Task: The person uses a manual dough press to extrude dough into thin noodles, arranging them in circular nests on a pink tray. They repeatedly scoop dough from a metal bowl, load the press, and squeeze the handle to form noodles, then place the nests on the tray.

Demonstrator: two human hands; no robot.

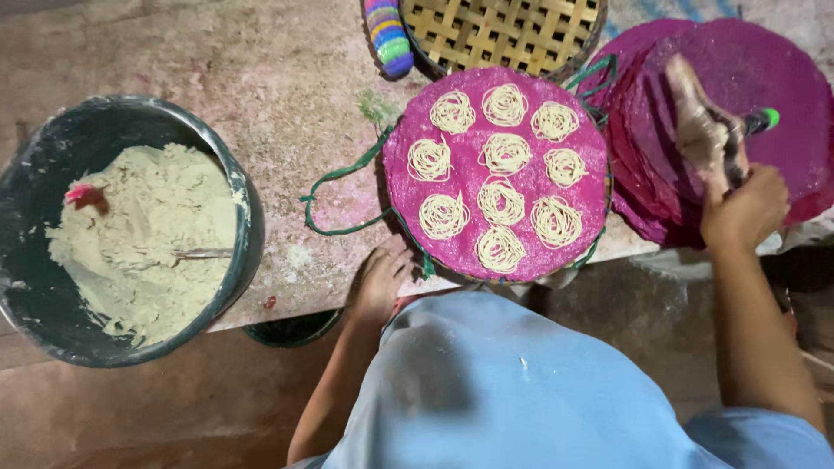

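Note:
A round pink mat (pixel 521 187) lies at the table's front edge, covered with several small coils of pale noodle dough (pixel 506 104). My left hand (pixel 379 282) rests flat on the table edge just left of the mat, fingers apart and holding nothing. My right hand (pixel 743 208) is to the right of the mat, closed around a dough-smeared noodle press (pixel 704 130) with a green handle tip. The press is held over a stack of purple round mats (pixel 782 95).
A dark bucket (pixel 234 187) of pale dough with a spoon (pixel 195 254) in it stands at the left. A woven bamboo tray (pixel 504 30) and a striped colourful object (pixel 387 35) lie at the back. A green strap (pixel 347 174) trails from the pink mat.

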